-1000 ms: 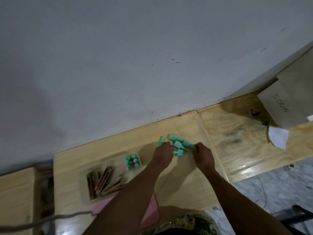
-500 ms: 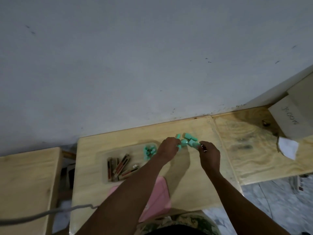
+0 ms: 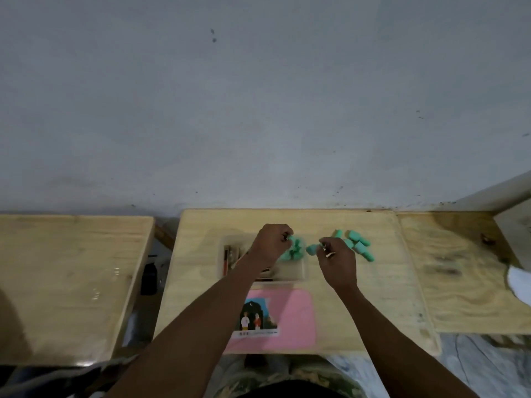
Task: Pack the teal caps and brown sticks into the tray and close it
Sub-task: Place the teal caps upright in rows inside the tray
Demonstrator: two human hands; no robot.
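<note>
A clear tray (image 3: 298, 273) lies on the middle wooden table (image 3: 373, 297). Brown sticks (image 3: 229, 256) fill its left end and several teal caps (image 3: 293, 251) stand in its right end. My left hand (image 3: 271, 242) hovers over the tray with curled fingers beside those caps; what it holds is hidden. My right hand (image 3: 334, 261) pinches one teal cap (image 3: 311, 249) just right of the tray. A loose pile of teal caps (image 3: 357, 244) lies on the table behind and to the right of my right hand.
A pink lid (image 3: 293, 320) with a picture sticker lies on the table in front of the tray. A second wooden table (image 3: 69, 282) stands to the left across a gap, and a darker plywood board (image 3: 465, 271) adjoins on the right. A white wall rises behind.
Both hands have left the loose pile and moved left to the tray, my right hand carrying a teal cap. The camera has swung, so the table now sits square.
</note>
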